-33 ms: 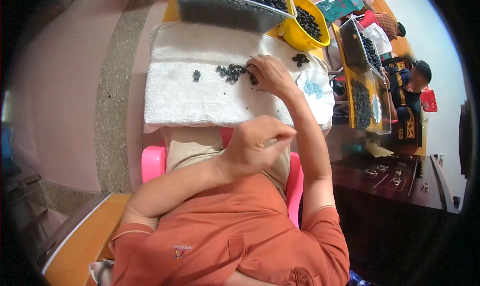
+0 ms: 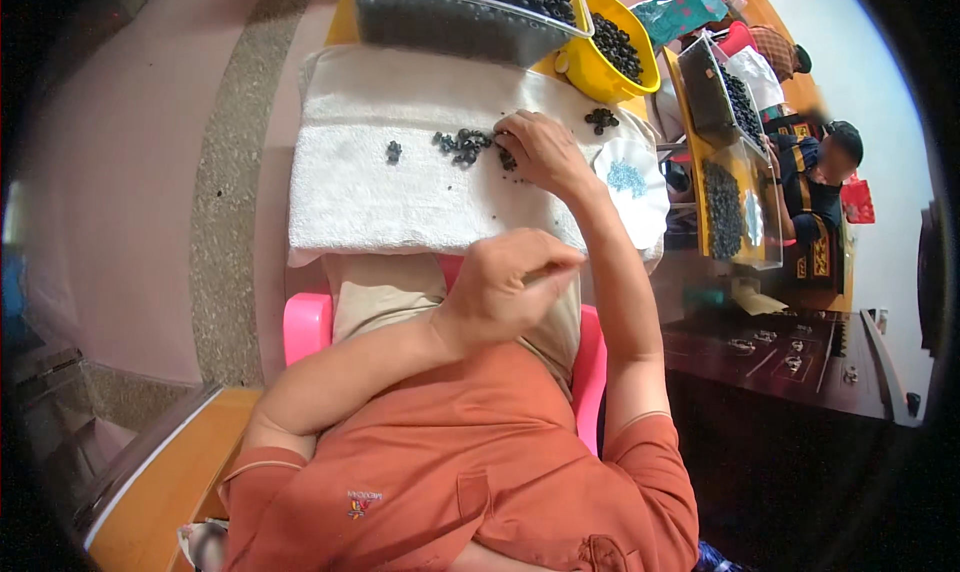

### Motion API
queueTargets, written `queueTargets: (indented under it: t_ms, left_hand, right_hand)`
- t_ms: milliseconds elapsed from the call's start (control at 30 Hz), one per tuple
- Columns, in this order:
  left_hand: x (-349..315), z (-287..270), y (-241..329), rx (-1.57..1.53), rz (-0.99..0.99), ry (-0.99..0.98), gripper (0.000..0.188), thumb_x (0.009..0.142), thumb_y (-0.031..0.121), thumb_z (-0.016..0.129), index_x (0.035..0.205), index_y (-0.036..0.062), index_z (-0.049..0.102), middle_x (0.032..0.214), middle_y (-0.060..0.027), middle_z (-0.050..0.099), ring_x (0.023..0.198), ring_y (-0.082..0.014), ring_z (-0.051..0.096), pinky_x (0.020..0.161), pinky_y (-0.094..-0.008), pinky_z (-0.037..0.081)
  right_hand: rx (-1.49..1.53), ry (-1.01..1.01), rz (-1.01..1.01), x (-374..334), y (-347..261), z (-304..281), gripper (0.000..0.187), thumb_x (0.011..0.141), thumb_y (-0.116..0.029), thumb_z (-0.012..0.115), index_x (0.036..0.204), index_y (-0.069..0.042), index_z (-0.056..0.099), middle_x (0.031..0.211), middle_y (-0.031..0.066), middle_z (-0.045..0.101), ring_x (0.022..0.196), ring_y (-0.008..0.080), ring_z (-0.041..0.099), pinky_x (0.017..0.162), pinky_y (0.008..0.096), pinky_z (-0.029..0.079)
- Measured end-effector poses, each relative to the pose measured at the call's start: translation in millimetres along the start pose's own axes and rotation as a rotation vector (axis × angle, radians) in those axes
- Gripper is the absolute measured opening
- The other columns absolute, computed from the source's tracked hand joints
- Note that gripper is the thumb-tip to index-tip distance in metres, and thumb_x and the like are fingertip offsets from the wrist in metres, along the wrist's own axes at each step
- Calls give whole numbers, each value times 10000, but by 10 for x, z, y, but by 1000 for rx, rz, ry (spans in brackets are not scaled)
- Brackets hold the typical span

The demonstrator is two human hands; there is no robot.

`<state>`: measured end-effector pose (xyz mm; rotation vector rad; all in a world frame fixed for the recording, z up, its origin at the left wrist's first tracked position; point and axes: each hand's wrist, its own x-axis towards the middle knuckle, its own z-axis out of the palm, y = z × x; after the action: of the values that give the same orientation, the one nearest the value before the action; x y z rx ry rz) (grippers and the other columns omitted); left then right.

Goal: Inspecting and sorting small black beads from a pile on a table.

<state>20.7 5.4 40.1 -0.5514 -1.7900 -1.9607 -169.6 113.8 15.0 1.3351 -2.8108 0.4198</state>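
Note:
My left hand [image 2: 515,287] is closed in a fist-like pinch above my lap, just off the towel's near edge; what it holds, if anything, is hidden. Farther off, my right hand [image 2: 545,147] reaches over the white towel [image 2: 370,202], its fingers bent down and closed on small black parts. Next to those fingertips lies a loose cluster of small, round black parts [image 2: 462,146]. A smaller clump of black parts [image 2: 394,151] sits to the left, and another clump [image 2: 601,121] to the right. Beside my right wrist, a white plate [image 2: 650,182] carries tiny light-blue pieces [image 2: 627,178].
A clear bin [image 2: 450,22] of black parts stands at the towel's far edge, with a yellow bucket [image 2: 650,77] of them at its right. A co-worker [image 2: 815,177] sits at the right beside other bins [image 2: 705,92]. Pink chair arms [image 2: 305,322] flank me.
The fingertips of my left hand have drawn in slightly, with the wrist turned a little. My right hand stays in place over the black parts.

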Motion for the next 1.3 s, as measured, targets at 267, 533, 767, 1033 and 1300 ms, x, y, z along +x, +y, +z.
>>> queueTargets:
  t_ms: [267, 533, 767, 1033, 1300]
  left_hand:
    - [-4, -124, -377, -172, -466, 211, 121, 894, 58, 685, 1002, 3, 693, 862, 0, 689, 776, -37, 606, 686, -195, 493]
    - [7, -244, -649, -274, -584, 275, 213, 919, 119, 669, 1082, -15, 640, 958, -49, 678, 799, -81, 613, 703, -239, 521]
    - [30, -252, -591, -438, -682, 262, 183, 943, 153, 641, 1072, 25, 659, 929, -20, 665, 809, -82, 616, 740, -248, 530]
    - [55, -332, -552, -606, -793, 206, 120, 931, 134, 652, 1011, 48, 680, 910, -10, 664, 795, -89, 623, 742, -250, 540]
    - [65, -368, -551, -695, -911, 184, 117, 913, 123, 669, 1007, 59, 645, 905, -8, 665, 796, -94, 640, 711, -253, 558]
  right_hand:
    - [246, 193, 33, -217, -73, -54, 156, 903, -106, 605, 1033, -26, 637, 880, 138, 654, 815, 268, 635, 738, 358, 493]
    - [788, 258, 186, -654, -351, -53, 194, 926, -3, 602, 1115, 9, 645, 935, 47, 638, 843, 107, 600, 752, 226, 470]
    - [872, 326, 119, -809, -495, 56, 171, 875, 7, 679, 1045, 16, 659, 910, 85, 663, 815, 131, 626, 730, 260, 511]
    - [721, 302, 73, -860, -546, -24, 187, 825, 12, 724, 1005, 9, 671, 858, 74, 652, 785, 118, 613, 675, 243, 481]
    - [747, 359, -10, -932, -542, 14, 200, 813, 12, 733, 1003, 7, 671, 870, 68, 633, 786, 122, 612, 660, 239, 476]
